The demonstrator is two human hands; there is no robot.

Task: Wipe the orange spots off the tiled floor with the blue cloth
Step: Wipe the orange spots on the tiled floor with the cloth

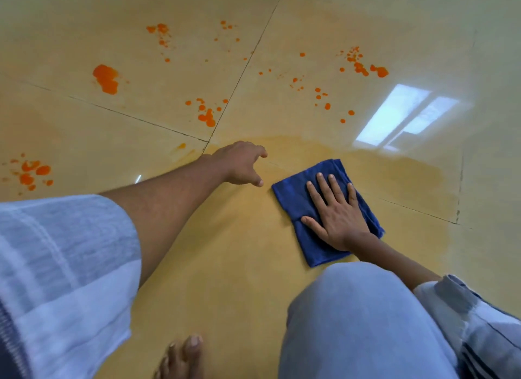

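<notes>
A folded blue cloth (296, 201) lies flat on the beige tiled floor (225, 251). My right hand (335, 209) presses on it with straight, spread fingers. My left hand (239, 163) rests on the floor just left of the cloth, fingers loosely bent, holding nothing. Orange spots are scattered beyond the hands: a big blotch (106, 79) at far left, a cluster (207, 115) near the tile joint, a group (363, 64) at far right and another (31, 172) at the left edge. The floor around the cloth shows a pale orange smear.
My knee in light trousers (366, 322) fills the lower right. My bare foot (183, 359) stands at the bottom centre. A bright window reflection (406, 119) lies on the glossy tile at right. Dark grout lines (239, 76) cross the floor.
</notes>
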